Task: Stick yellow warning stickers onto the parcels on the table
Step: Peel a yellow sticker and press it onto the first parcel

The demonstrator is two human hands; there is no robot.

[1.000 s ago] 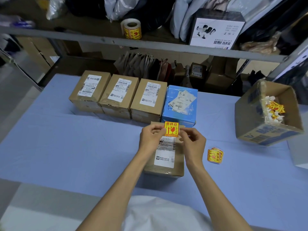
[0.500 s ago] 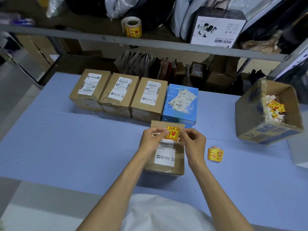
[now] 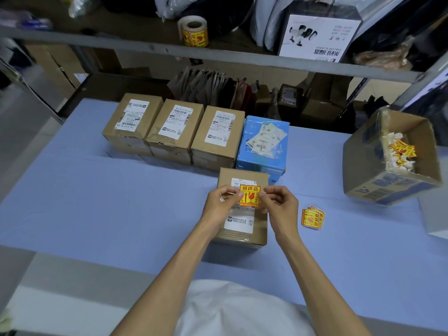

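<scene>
a blue worktop [image 3: 97, 202] stands under a metal shelf [image 3: 218, 57] that carries a sticker roll [image 3: 194, 31]. a row [image 3: 218, 134] of four parcels lines the far side, and an open carton [image 3: 388, 185] sits at the right. the sticker [image 3: 250, 195] is yellow and square with red print. it lies over the near parcel [image 3: 242, 229], its left edge pinched by the left hand [image 3: 221, 204] and its right edge by the right hand [image 3: 281, 204].

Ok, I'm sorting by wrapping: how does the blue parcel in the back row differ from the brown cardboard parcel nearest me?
The blue box-shaped parcel carries crooked labels; the brown cardboard parcel, one straight label. The blue one stands in the back row; the brown one sits in front, left hand and right hand pinching a yellow warning sticker over it. Both are labelled boxes.
</scene>
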